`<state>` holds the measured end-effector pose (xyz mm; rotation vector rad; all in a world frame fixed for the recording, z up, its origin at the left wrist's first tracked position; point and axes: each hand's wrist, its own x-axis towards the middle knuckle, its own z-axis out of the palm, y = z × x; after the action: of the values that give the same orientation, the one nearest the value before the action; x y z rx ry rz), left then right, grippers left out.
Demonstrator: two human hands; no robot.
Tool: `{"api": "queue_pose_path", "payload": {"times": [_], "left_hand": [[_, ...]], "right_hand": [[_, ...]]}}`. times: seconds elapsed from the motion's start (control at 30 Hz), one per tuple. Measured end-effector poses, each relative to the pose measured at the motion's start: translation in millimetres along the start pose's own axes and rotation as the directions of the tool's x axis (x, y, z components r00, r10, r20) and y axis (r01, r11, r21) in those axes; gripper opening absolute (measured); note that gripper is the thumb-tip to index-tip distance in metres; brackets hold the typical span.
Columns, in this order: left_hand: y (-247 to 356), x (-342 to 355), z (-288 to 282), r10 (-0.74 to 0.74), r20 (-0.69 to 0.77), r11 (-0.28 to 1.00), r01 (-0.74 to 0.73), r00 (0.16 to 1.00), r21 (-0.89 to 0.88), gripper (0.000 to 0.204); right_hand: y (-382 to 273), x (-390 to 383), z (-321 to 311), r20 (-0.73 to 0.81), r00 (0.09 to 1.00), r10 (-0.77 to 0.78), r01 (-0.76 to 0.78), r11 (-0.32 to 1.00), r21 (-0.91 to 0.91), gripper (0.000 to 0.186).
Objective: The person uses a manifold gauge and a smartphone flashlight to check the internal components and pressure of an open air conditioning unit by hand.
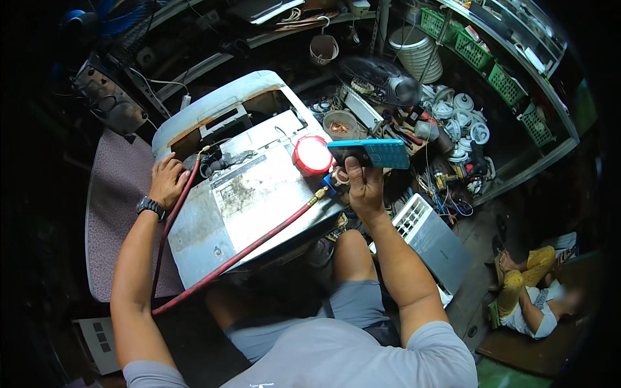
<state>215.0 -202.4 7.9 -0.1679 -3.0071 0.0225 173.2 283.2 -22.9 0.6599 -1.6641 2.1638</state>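
My right hand (366, 189) grips a blue keypad phone (388, 154), thumb on its near face. Just left of the phone is a round pressure gauge (312, 155) with a red rim, its dial washed out by glare. Below it sits a blue valve body (330, 185) with a brass fitting. A red hose (242, 253) runs from that fitting, loops near my left elbow and comes back up to a brass fitting by the black parts on the metal appliance (249, 187). My left hand (169, 181) lies on the appliance's left edge beside the hose, fingers stretched out.
A speckled board (123, 213) leans left of the appliance. Motors, white plastic parts (462, 119) and wires pile up at the right. Green baskets (473, 50) line a shelf. A grey-and-white unit (430, 236) stands by my right knee. Another person (533, 291) sits far right.
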Motion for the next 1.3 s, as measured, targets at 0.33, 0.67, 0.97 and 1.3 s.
{"api": "queue_pose_path", "payload": {"times": [0.33, 0.67, 0.97, 1.3], "left_hand": [[-4, -3, 5, 0.001, -0.033, 1.000, -0.001, 0.999, 0.012, 0.034], [1, -1, 5, -0.009, -0.053, 1.000, 0.009, 0.999, -0.001, 0.035], [-13, 3, 17, -0.005, -0.053, 0.999, 0.006, 0.999, 0.036, 0.036], [-21, 2, 20, -0.002, -0.030, 0.999, 0.003, 1.000, 0.045, 0.043]], "right_hand": [[-9, -1, 2, 0.030, 0.999, 0.035, -0.039, 0.991, 0.129, 0.034], [-3, -2, 0, -0.047, 0.999, -0.006, 0.011, 0.994, 0.109, 0.028], [-1, 3, -8, 0.029, 0.996, 0.082, -0.085, 0.989, 0.120, 0.031], [4, 6, -4, -0.060, 0.995, -0.083, 0.088, 0.992, 0.086, 0.025]]}}
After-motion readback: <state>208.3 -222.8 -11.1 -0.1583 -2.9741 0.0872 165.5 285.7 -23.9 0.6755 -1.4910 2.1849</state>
